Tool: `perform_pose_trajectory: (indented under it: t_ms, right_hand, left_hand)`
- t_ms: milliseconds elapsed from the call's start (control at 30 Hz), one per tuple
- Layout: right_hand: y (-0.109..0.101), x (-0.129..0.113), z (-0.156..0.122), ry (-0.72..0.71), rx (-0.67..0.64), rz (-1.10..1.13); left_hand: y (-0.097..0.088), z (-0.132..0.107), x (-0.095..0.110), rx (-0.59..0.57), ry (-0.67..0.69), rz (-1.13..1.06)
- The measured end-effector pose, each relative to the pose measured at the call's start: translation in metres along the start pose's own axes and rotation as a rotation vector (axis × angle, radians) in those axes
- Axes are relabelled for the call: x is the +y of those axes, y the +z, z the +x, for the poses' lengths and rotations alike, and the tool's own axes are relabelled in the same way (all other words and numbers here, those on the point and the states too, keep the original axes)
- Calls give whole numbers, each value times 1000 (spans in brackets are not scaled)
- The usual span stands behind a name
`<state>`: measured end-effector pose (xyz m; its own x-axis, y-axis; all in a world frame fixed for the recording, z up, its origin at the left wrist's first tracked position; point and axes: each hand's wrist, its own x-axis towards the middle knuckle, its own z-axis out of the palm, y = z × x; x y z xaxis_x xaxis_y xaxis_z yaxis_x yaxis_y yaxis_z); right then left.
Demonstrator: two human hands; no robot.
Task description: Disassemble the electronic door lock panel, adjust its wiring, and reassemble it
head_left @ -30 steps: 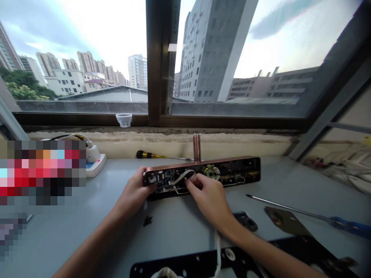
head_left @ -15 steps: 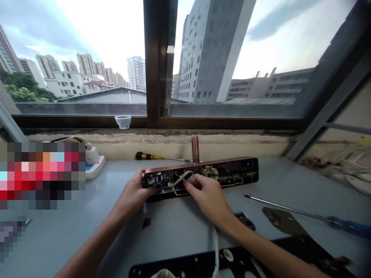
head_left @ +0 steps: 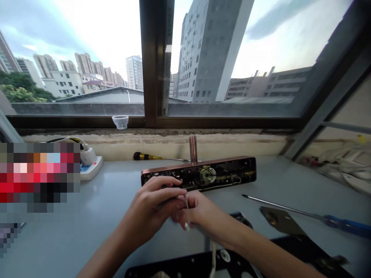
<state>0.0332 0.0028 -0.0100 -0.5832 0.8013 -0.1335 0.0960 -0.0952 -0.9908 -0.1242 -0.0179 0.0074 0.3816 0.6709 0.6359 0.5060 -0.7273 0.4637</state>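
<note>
My left hand [head_left: 158, 199] and my right hand [head_left: 197, 208] meet in front of a long copper-edged lock housing [head_left: 226, 170], its open black inside facing me. Fingers of my right hand close around a thin white cable [head_left: 187, 212], whose small white plug hangs below them. My left hand curls over the same spot, thumb and fingers bent together; what they grip is hidden. A round brass-coloured part [head_left: 207, 175] sits inside the housing. The housing's lower left interior lies behind my left hand, so the blue circuit board cannot be made out.
Behind the housing lies a yellow-and-black screwdriver [head_left: 147, 156]. A blue-handled screwdriver [head_left: 333, 221] and a flat plate [head_left: 279, 221] are at right. Black metal plate [head_left: 171, 265] lies in front. A power strip [head_left: 94, 170] stands at left, a clear cup [head_left: 120, 122] on the sill.
Both hands have come away from the housing toward me and together. My left hand has let go of the housing's left end. The white plug now hangs below my fingers.
</note>
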Motion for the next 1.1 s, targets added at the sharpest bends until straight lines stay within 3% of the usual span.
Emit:
perform_pose_trajectory:
  t_ms: [167, 300, 500, 600, 767, 900, 1000, 1100]
  right_hand:
    - [1, -5, -4, 91, -106, -52]
    - [2, -11, -7, 50, -116, -114]
    - [-8, -12, -10, -202, 215, -173]
    - [-10, -9, -10, -282, 290, -153]
    - [-5, -7, -10, -343, 416, -232]
    - [-7, -8, -9, -328, 421, -329]
    - [-17, -10, -7, -274, 377, -365]
    - [-30, -11, -4, -208, 317, -447]
  left_hand:
    - [-1, 0, -2, -8, -39, -37]
    - [2, -1, -3, -63, -140, -23]
    - [4, 2, -2, -133, -457, -149]
    - [3, 4, 0, -151, -567, -267]
    - [6, 5, 3, -194, -621, -390]
    - [8, 4, 3, -232, -562, -334]
    - [2, 4, 0, -132, -523, -221]
    - [-8, 4, -5, 116, -513, -23]
